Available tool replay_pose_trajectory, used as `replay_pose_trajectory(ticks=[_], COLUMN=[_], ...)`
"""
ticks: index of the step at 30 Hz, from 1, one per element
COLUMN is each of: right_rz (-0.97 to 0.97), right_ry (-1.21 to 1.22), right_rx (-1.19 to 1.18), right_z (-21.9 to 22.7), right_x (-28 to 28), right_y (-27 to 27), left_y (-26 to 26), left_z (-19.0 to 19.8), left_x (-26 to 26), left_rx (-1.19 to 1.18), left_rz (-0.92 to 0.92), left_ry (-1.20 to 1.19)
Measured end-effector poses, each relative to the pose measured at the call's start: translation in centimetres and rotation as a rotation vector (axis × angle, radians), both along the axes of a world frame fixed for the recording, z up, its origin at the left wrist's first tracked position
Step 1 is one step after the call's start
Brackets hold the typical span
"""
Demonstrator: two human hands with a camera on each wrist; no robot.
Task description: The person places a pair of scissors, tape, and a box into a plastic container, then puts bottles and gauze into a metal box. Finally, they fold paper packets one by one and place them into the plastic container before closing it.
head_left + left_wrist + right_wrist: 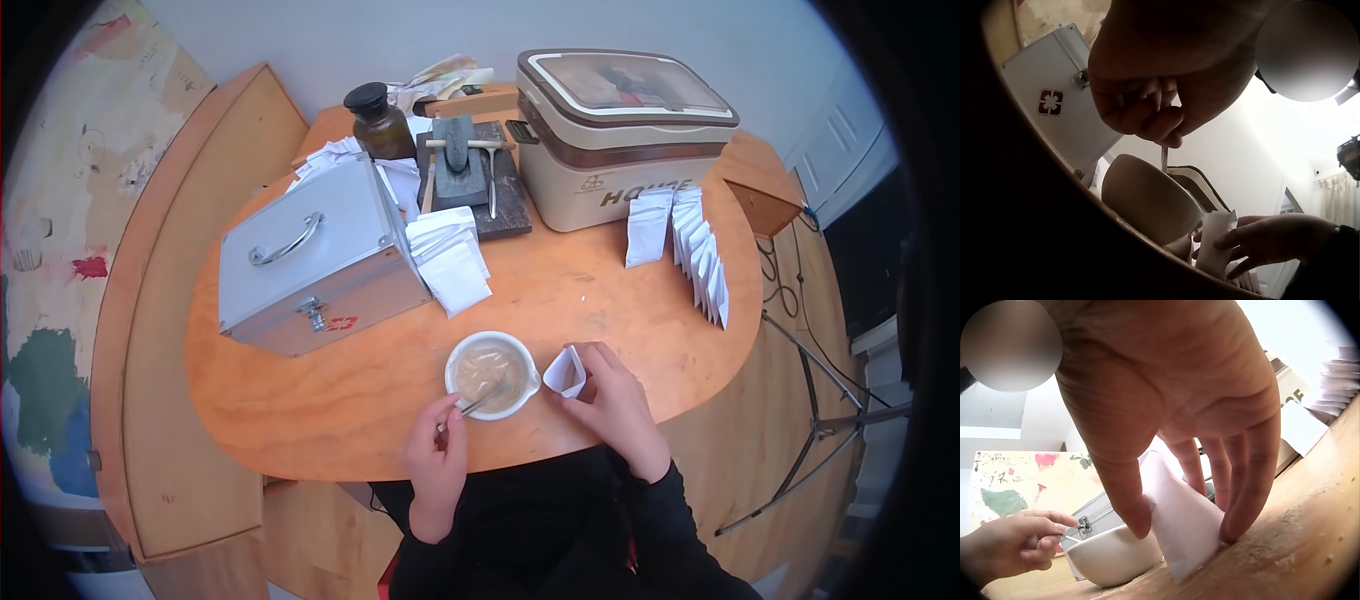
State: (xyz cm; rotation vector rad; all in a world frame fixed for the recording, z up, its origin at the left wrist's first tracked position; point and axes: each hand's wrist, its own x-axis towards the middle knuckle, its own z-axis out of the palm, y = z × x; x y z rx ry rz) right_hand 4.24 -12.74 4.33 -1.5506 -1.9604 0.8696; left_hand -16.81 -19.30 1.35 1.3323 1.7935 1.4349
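Observation:
A white spouted bowl (449, 368) of pale beige powder (488, 366) stands near the table's front edge. My left hand (436, 465) pinches the handle of a thin metal tool (483, 400) between thumb and fingers. The tool slants over the rim, its far end down in the powder, its exact kind hidden. Just right of the bowl, my right hand (615, 405) holds a white paper packet (1185, 531) upright on the tabletop, thumb on one side and fingers on the other. From above, the packet's mouth gapes open.
A silver metal case (310, 250) stands on the left, with white packets (450, 260) beside it. Behind are a brown jar (383, 130), a stone slab (460, 175) bearing a small hammer (491, 180), and a beige lidded box (620, 150). More packets (700, 255) line the right.

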Motion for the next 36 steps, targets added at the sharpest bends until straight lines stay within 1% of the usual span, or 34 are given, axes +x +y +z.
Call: replay_pose_trajectory(ticks=[4,7,10,13,16,19,22,25,27,29,31,34,36], right_rz=[0.009,0.04,0.091,0.119,0.136,0.097,0.091,0.004,-0.121,-0.223,-0.187,-0.322,-0.386], right_ry=[0.0,0.027,0.047,0.053,0.057,0.04,0.019,0.07,0.183,-0.057,0.003,-0.26,-0.418], right_rx=[-0.007,0.043,0.127,0.145,0.159,0.048,0.017,0.096,0.059,0.12,0.195,0.133,0.165], right_z=[0.3,0.4,0.0,0.6,0.6,1.0,1.3,0.5,-0.5,-0.7,-1.8,-2.1,-2.4], right_x=[-0.1,-0.1,-0.2,-0.6,-1.0,-1.1,-0.5,1.9,4.3,6.9,9.3,10.4,10.1], right_y=[0.0,0.0,-0.1,-0.3,-0.3,-0.4,-0.1,1.9,4.9,8.4,11.8,14.7,15.3], left_y=[0.0,-0.3,-0.8,-0.8,-0.9,-0.5,-0.4,-1.1,-1.0,-0.9,-0.9,-1.2,-1.4], left_z=[-0.6,0.4,1.1,1.3,1.2,1.8,1.2,0.5,0.3,0.1,-0.2,-0.9,-1.0], left_x=[-0.2,-0.1,-0.1,0.4,0.1,0.1,-0.1,-0.4,-1.0,-1.6,-1.8,-1.9,-1.8], left_rx=[-0.02,-0.012,0.035,0.132,0.173,0.243,0.309,0.173,0.19,0.183,0.156,0.164,0.153], left_rz=[-0.017,-0.004,-0.015,-0.02,-0.174,-0.264,-0.238,-0.117,-0.106,-0.107,-0.116,-0.136,-0.135], left_ry=[-0.029,-0.225,-0.262,-0.16,0.248,0.437,0.402,0.227,0.257,0.263,0.231,0.226,0.219])
